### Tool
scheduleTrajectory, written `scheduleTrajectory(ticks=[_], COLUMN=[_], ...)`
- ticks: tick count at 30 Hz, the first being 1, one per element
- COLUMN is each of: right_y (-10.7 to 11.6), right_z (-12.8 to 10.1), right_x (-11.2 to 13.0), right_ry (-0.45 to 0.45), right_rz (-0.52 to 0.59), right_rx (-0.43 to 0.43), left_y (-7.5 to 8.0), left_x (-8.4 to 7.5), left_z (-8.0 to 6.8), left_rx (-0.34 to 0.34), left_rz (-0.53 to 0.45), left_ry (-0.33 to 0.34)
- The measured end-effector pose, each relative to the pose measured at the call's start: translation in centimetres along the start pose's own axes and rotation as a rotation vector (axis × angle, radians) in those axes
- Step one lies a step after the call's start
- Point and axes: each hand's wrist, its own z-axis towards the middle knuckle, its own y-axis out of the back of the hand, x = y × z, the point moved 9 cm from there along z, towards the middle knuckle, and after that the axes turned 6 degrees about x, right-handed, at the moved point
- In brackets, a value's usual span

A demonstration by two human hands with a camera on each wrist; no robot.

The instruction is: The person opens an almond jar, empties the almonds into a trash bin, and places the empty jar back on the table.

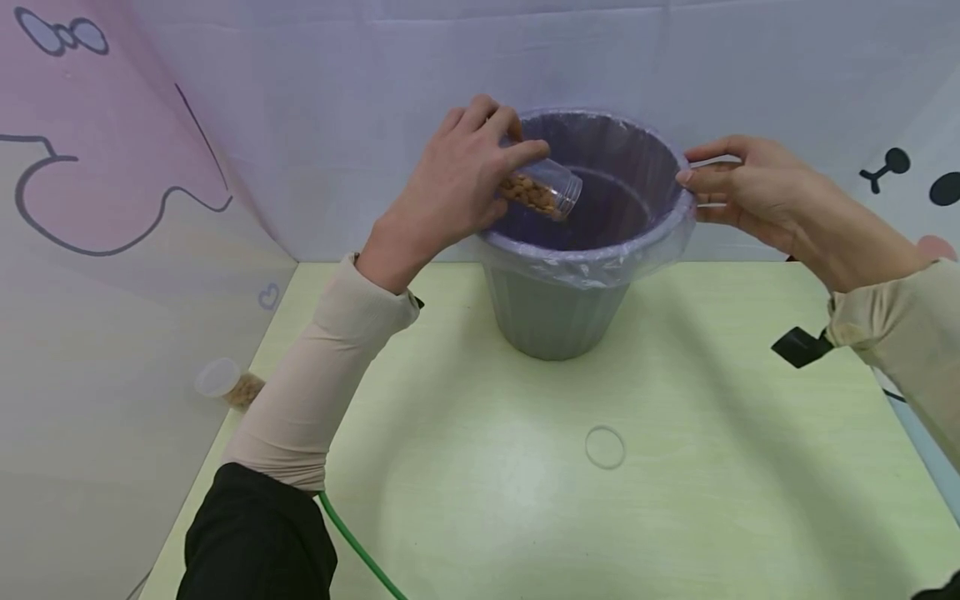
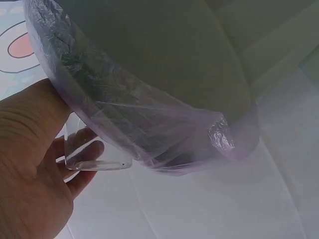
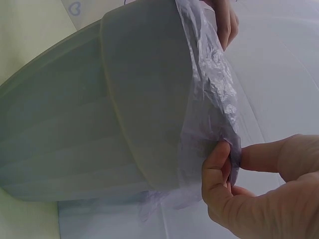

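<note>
The left hand (image 1: pixel 468 167) is gripping a clear jar (image 1: pixel 558 177) of brown pellets (image 1: pixel 528 192), tilted over a bin (image 1: pixel 555 312); the right hand (image 1: pixel 772 187) is pinching its lined rim (image 3: pixel 227 107). The jar is probably feeling light, stiff and slick, favouring a mid-body hold, though fingers are hiding its base.

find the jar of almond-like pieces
In the head view, the jar is tilted at the left side of the mouth of the grey bin, in the left hand.

2 arms (image 1: pixel 307 387) extended; left grip (image 1: pixel 474 162) curled, right grip (image 1: pixel 757 190) pinching
</note>
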Motion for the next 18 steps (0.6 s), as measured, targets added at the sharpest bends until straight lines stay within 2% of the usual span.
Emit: scheduleTrajectory(ticks=[12,18], right_y=[0.04,0.05], right_z=[-0.12,-0.28], right_x=[0.07,0.06], right_ry=[0.005,0.007], right_rz=[-0.007,-0.021], right_rx=[-0.007,-0.011], left_y=[0.48,0.52], left_x=[-0.19,-0.41], left_z=[0.01,-0.05], left_rx=[-0.047,-0.049], left_rz=[0.005,0.014], left_ry=[-0.023,-0.032])
